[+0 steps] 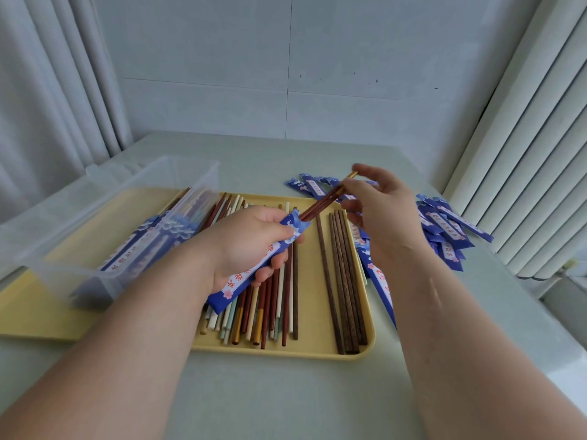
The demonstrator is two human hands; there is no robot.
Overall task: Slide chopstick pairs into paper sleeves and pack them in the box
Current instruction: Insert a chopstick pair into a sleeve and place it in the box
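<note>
My left hand (pixel 244 246) grips a blue paper sleeve (pixel 247 271) above the yellow tray (pixel 286 352). A pair of reddish-brown chopsticks (pixel 320 201) sticks partway out of the sleeve's upper end. My right hand (pixel 381 208) pinches the gold-tipped top of that pair. Loose chopsticks (pixel 273 312) of several colours lie in the tray, with dark wooden ones (pixel 344 290) along its right side. The clear plastic box (pixel 104 223) stands to the left and holds sleeved pairs (pixel 136 249).
A heap of blue paper sleeves (pixel 444 227) lies on the table right of the tray. More sleeves (pixel 379 281) lie along the tray's right edge. A second yellow tray (pixel 35 315) sits under the box. Curtains hang left and right, a wall behind.
</note>
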